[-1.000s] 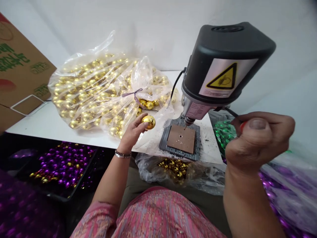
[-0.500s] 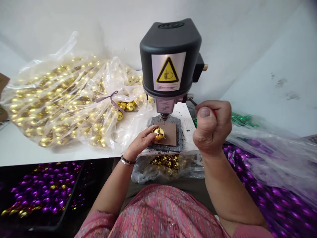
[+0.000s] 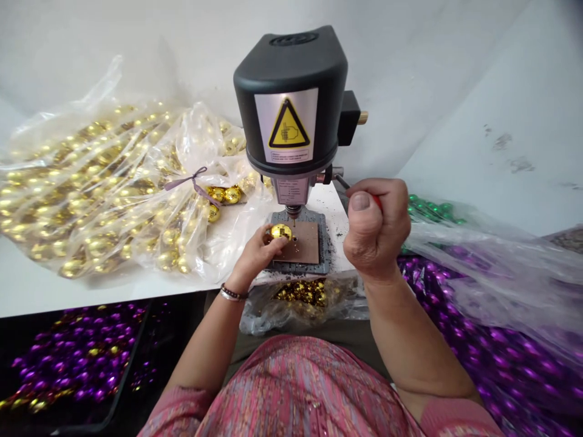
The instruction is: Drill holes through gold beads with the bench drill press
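A shiny gold ball [image 3: 280, 231] is pinched between the thumb and fingers of my left hand [image 3: 261, 249]. It is just left of the thin drill bit [image 3: 294, 222], over the brown board [image 3: 306, 243] on the base of a black drill press [image 3: 291, 73]. A dark hole and pale crumbs show on the board beside the ball. My right hand [image 3: 380, 227] is wrapped round the feed lever [image 3: 342, 182] on the press's right side; a bit of its red grip shows between the fingers.
On the white table [image 3: 27, 291], a tied clear bag of gold balls [image 3: 113, 194] fills the left. Purple balls lie in a black bin [image 3: 77, 358] below and in a bag [image 3: 492, 346] at right. Green balls [image 3: 432, 209] sit behind. Dark shavings surround the base.
My left hand has shifted the gold ball to the left and slightly back, uncovering the hole in the board. The right hand keeps its grip on the lever. The whole view has shifted slightly.
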{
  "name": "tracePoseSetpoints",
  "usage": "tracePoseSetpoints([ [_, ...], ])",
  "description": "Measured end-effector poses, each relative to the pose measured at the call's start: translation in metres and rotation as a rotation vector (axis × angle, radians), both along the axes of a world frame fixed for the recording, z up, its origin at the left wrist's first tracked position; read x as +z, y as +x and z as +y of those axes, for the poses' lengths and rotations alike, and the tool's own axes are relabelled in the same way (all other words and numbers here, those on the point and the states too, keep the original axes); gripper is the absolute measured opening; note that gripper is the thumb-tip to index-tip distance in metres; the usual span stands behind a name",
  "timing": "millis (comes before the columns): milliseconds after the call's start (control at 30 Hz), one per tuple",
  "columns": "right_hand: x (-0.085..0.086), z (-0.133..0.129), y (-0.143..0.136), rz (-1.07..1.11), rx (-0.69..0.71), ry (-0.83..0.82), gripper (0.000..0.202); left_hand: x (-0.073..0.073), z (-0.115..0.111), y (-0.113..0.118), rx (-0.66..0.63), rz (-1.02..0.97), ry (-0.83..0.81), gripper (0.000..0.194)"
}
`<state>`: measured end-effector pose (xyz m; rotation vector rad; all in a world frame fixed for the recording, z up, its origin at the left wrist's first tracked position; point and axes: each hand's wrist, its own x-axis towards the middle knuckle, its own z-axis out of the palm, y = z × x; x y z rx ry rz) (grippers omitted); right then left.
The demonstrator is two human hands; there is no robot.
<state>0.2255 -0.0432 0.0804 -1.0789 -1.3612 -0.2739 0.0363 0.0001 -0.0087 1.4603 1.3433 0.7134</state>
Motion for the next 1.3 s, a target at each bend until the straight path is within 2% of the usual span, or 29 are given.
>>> tracePoseSetpoints([
  [100,-0.001,0.001,0.0,-0.007,-0.027,-0.004,0.027,0.0,0.009,-0.005,-0.004,-0.089,-0.106,0.061],
  [200,-0.002,0.0,0.0,-0.018,-0.064,-0.04,0.033,-0.003,0.014,-0.005,-0.067,-0.043,-0.018,0.058],
  [333,-0.002,-0.001,0.0,-0.012,-0.046,-0.057,0.032,-0.004,0.017,-0.002,-0.082,0.142,0.125,0.054],
  [567,-0.003,-0.003,0.001,-0.012,-0.029,-0.068,0.031,0.006,0.018,0.014,-0.136,0.318,0.201,0.057],
  [733,0.0,-0.003,0.002,-0.016,-0.03,-0.075,0.032,0.005,0.024,0.023,-0.215,0.296,0.311,0.053],
  [867,0.001,-0.005,0.004,-0.019,0.025,-0.041,0.023,-0.004,0.027,0.021,-0.261,0.179,0.219,0.05],
  [1067,-0.019,-0.007,0.009,-0.121,0.029,-0.004,0.008,-0.015,0.026,0.019,-0.239,0.099,0.212,0.057],
  [1300,-0.042,-0.004,0.006,-0.083,0.041,0.051,0.01,-0.007,0.021,0.02,-0.238,0.133,0.229,0.048],
])
